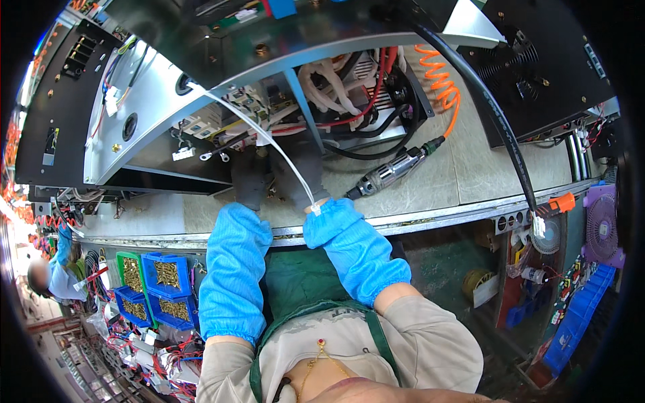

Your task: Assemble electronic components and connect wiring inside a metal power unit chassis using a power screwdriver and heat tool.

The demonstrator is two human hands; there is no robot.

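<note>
My left hand [248, 183] and my right hand [293, 178], both in dark gloves under blue sleeve covers, reach into an open metal cabinet [144, 144]. Their fingers are lost in shadow among the wiring, so I cannot see what they hold. Beside the left hand, a cable with ring terminals [215, 156] and a white plug connector [183, 154] stick out. A white cable [269, 138] runs from the cabinet's panel down past my right hand, its small connector lying over the right cuff. To the right, a pneumatic screwdriver [390, 172] lies on the bench.
An orange coiled hose [440, 84] leads to the screwdriver. A thick black cable [494, 111] hangs over the bench's metal edge [457, 215]. Black panels [537, 74] stand at right. Blue bins [164, 258] of brass-coloured screws sit below left; a co-worker [64, 279] is at far left.
</note>
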